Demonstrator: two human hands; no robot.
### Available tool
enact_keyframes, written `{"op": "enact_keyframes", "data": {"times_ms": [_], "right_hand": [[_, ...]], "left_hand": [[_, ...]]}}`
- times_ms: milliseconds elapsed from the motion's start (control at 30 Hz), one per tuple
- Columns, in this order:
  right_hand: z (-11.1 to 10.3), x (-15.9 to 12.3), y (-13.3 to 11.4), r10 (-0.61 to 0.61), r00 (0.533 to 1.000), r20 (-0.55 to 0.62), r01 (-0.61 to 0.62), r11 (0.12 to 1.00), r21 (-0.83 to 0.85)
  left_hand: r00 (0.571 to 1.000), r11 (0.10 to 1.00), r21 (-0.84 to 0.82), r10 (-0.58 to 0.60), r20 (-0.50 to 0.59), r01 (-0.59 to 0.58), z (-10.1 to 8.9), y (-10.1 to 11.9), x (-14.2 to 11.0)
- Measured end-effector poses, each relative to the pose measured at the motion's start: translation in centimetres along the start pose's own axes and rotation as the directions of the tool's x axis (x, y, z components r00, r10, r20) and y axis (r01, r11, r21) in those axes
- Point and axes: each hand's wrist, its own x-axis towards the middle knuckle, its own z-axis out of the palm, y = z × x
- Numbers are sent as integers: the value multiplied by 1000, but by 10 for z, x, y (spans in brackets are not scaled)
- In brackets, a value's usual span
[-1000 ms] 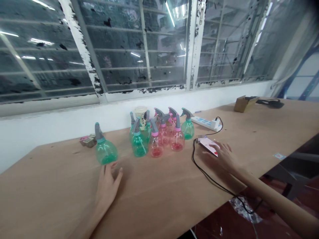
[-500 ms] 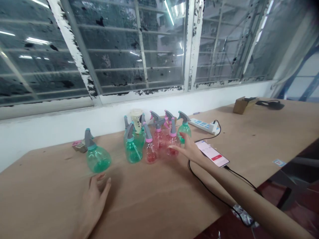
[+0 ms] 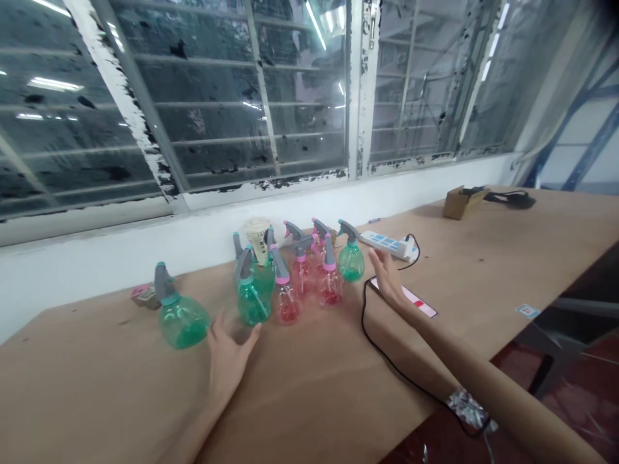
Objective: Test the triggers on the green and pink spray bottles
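Observation:
My left hand [image 3: 227, 357] lies open on the wooden table [image 3: 309, 386], fingers spread, between a lone green spray bottle [image 3: 180, 316] and a cluster of several green and pink spray bottles [image 3: 290, 277]. Its fingertips are close to the front green bottle [image 3: 250, 298] of the cluster without touching it. My right hand [image 3: 389, 277] is open and stretched out, just right of the rightmost green bottle [image 3: 350, 255] and over a phone [image 3: 411, 298] with a black cable [image 3: 382, 348]. Neither hand holds anything.
A white power strip [image 3: 389, 244] lies behind the phone by the wall. A paper cup [image 3: 257, 236] stands behind the bottles. A small cardboard box [image 3: 459, 200] and a black object [image 3: 512, 198] sit at the far right. Small blocks [image 3: 142, 295] lie at the left.
My left hand has slid right and forward, from below the lone green bottle toward the cluster. My right hand has moved from the pink bottles to the right of the rightmost green bottle, over the phone.

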Motion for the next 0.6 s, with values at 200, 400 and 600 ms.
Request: {"op": "enact_keyframes", "data": {"times_ms": [200, 400, 600], "right_hand": [[18, 51, 19, 101, 995, 13, -102, 995, 20], [56, 47, 28, 99, 993, 61, -105, 988, 114], [79, 21, 20, 83, 996, 17, -85, 973, 216]], "left_hand": [[996, 993, -80, -82, 46, 86, 24, 13, 23], [994, 987, -154, -39, 100, 55, 27, 6, 28], [991, 988, -146, -40, 127, 58, 24, 5, 26]]}}
